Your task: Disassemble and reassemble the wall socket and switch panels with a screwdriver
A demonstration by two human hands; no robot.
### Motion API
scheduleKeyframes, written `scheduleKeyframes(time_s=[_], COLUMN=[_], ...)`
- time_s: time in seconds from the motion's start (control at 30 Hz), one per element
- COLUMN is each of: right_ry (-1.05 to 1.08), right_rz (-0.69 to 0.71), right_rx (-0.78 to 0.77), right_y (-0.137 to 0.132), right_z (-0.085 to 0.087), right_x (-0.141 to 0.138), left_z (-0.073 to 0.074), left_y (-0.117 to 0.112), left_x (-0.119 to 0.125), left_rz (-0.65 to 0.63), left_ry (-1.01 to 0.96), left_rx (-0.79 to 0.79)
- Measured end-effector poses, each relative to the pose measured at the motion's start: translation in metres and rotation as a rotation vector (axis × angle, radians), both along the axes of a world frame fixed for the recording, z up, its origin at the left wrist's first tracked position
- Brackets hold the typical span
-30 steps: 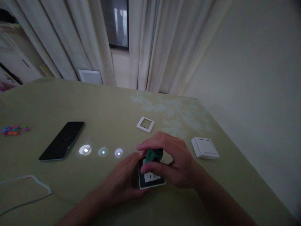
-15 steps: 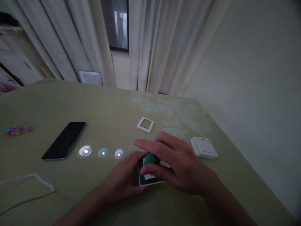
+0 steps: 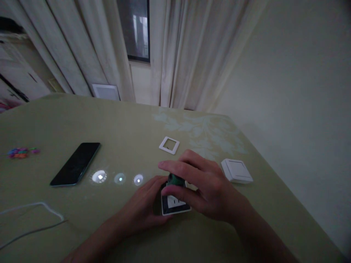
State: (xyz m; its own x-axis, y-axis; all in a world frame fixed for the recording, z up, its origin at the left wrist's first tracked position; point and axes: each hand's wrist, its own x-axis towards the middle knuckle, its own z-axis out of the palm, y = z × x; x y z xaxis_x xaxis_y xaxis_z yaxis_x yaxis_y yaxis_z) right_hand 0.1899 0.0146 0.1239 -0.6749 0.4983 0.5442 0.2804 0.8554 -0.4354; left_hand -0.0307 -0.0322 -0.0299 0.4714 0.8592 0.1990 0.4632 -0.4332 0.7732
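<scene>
So the main change over the last second is in the right hand (image 3: 205, 188). Its index finger was curled down close to the other hand's fingertips, and now it's stretched out to the left, lifted over the green handle (image 3: 175, 179) with its tip poking past it. Thumb and the other fingers look pinched around that handle, though the grip is partly hidden. The handle also shows differently now, with a dark patch on top, so I'd guess it got rolled or tilted a bit as the fingers shifted. Can't see its lower end, so no clue if it's actually seated in anything. The left hand (image 3: 142, 204) has barely moved, wrapped around the left side of the wall socket (image 3: 172, 202), which sits on the near part of the table (image 3: 123, 124) under both hands. My read: just a finger change mid-work, with the socket braced the whole time. The white frame (image 3: 167, 150) beyond the hands, the white switch (image 3: 238, 171) off to the right and the black phone (image 3: 76, 164) over on the left are all sitting untouched, same as before.
</scene>
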Motion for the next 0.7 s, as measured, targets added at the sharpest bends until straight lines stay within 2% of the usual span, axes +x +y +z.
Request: scheduleKeyframes(time_s=[0.13,0.27,0.33,0.43,0.5,0.6,0.7], right_ry=[-0.048,-0.094,-0.11,-0.146,-0.156,-0.159,-0.157], right_rz=[0.082,0.152,0.099,-0.106,-0.184,-0.093,0.036], right_rx=[-0.039,-0.075,-0.066,0.029,0.087,0.078,-0.022], right_y=[0.0,-0.002,-0.003,-0.002,-0.001,0.0,-0.002], right_z=[0.005,0.008,0.005,0.0,-0.002,-0.001,0.002], right_x=[0.002,0.003,0.001,-0.001,-0.002,-0.002,-0.002], left_z=[-0.005,0.001,0.004,0.003,0.0,-0.001,0.003], left_y=[0.0,0.001,0.001,0.001,0.0,-0.001,0.0], left_x=[0.0,0.001,0.001,0.0,-0.001,-0.001,0.0], left_rz=[0.018,0.012,0.013,-0.003,0.004,0.029,0.02], left_ry=[0.008,-0.012,-0.012,0.001,0.021,0.028,0.011], left_rx=[0.038,0.055,0.041,0.025,0.028,0.036,0.052])
